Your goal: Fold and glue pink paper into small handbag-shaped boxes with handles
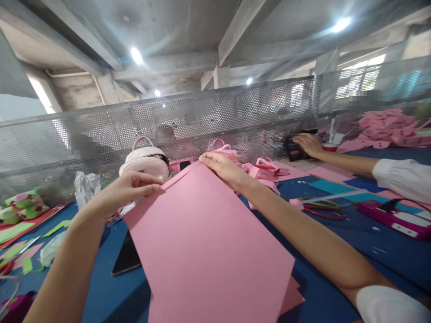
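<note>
A large sheet of pink paper (212, 242) is held up in front of me, tilted, with a narrow folded strip along its top left edge. My left hand (129, 188) pinches that edge near its left end between thumb and fingers. At the top corner, my right hand (224, 168) grips the paper, with its thumb behind or along the edge. More pink paper (292, 296) shows beneath the sheet at the lower right. A black phone (128, 255) lies on the blue table, partly hidden by the sheet.
A pale backpack (146, 161) stands behind the paper. Scissors (323, 208) and a magenta device (397, 220) lie right. Pink paper pieces (387, 130) are heaped far right, near another person's hand (308, 144). Green and pink paper shapes (23, 208) sit left. A perforated metal screen (215, 107) runs behind.
</note>
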A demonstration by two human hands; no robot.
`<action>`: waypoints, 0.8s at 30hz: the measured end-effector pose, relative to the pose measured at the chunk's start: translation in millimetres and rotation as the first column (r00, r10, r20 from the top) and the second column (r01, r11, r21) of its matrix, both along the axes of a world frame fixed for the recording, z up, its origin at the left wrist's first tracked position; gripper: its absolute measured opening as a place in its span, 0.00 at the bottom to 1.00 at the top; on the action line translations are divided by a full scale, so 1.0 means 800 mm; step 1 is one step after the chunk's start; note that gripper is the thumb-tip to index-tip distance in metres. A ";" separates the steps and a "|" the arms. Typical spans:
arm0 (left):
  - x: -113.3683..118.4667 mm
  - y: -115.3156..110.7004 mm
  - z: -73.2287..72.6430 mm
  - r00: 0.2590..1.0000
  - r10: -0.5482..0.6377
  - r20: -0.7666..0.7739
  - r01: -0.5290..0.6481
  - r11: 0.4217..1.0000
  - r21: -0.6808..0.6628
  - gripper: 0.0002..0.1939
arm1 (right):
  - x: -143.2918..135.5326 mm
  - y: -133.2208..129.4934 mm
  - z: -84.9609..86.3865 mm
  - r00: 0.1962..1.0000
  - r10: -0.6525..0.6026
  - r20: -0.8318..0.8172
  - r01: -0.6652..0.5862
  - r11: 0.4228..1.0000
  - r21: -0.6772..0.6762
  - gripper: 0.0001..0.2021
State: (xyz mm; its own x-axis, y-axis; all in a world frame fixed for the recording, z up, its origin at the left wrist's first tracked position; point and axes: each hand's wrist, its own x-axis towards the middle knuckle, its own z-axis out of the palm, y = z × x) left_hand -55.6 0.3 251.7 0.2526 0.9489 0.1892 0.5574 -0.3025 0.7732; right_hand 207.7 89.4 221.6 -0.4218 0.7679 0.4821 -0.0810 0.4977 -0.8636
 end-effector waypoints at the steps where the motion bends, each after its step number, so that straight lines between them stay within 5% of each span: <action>1: 0.007 0.003 -0.003 0.998 -0.054 -0.017 0.054 0.999 -0.007 0.15 | -0.002 0.001 -0.003 0.999 0.014 0.044 -0.014 1.000 0.000 0.13; 4: 0.033 0.020 -0.021 0.988 -0.146 -0.052 0.144 0.989 -0.041 0.16 | -0.013 0.003 -0.016 0.987 0.037 0.158 -0.039 0.999 0.011 0.08; 11: 0.064 0.063 -0.074 0.995 -0.100 -0.010 0.101 0.994 0.046 0.30 | -0.033 0.002 -0.040 0.960 0.053 0.277 -0.079 0.994 0.082 0.07; 17: 0.059 0.063 -0.071 0.999 -0.046 -0.025 0.049 0.990 0.136 0.29 | -0.029 0.026 -0.042 0.988 -0.012 0.157 -0.016 0.985 0.174 0.13; 24: 0.035 0.064 -0.064 0.998 -0.019 -0.060 0.030 0.981 0.190 0.28 | 0.014 0.051 -0.017 0.984 -0.174 0.032 0.161 0.956 0.246 0.11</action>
State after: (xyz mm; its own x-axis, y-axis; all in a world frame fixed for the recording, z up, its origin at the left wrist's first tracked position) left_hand -28.0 51.1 200.5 0.2911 0.8902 0.3504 0.5900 -0.4553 0.6667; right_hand 219.0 130.5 208.1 -0.3269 0.6935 0.6420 0.0642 0.6940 -0.7171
